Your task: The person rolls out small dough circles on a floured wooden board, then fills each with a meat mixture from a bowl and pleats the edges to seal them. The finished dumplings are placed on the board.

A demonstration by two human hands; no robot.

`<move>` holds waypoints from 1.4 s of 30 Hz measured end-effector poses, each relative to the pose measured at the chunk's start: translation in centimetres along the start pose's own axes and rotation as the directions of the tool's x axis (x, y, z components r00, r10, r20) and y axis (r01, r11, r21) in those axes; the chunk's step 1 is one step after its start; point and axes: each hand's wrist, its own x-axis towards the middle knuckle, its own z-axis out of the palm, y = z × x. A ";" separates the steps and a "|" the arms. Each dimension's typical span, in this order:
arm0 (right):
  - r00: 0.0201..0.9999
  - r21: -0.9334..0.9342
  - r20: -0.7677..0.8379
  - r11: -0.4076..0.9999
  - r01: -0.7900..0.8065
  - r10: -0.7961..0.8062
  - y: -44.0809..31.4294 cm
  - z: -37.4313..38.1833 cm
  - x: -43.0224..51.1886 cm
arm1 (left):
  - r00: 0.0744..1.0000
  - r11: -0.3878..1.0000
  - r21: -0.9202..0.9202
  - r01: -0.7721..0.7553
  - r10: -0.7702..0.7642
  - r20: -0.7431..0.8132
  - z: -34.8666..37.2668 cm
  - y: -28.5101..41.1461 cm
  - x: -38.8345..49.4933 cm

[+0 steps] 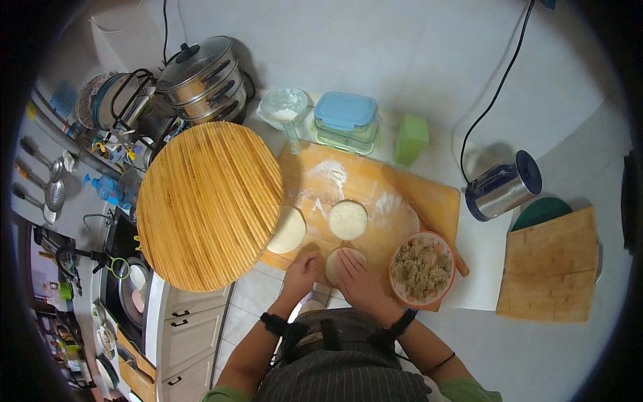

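My right hand [354,276] lies flat on a round piece of dough [332,267] at the near edge of a floured wooden board [321,188]. Left of that dough, my left hand [301,274] hangs by the board's edge. Its fingers curl inward, and its palm is hidden. Another dough round [348,220] lies just beyond my right hand. A third dough round [289,231] is partly covered by a round slatted bamboo tray [211,206]. To the right stands a bowl of minced filling [421,269], beside a wooden rolling pin [424,216].
Behind the board are a flour bowl [284,103], a blue-lidded container [345,110] and a green box [411,139]. A stacked steamer [206,83] stands back left. An electric kettle [502,188] and a wooden cutting board [550,269] are on the right. The sink [123,236] lies left.
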 end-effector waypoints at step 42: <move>0.764 0.826 0.167 0.334 -0.454 0.623 0.8 -2.9 -2.8 | 0.952 0.977 0.213 -0.016 -0.050 0.301 3.9 1.7 2.5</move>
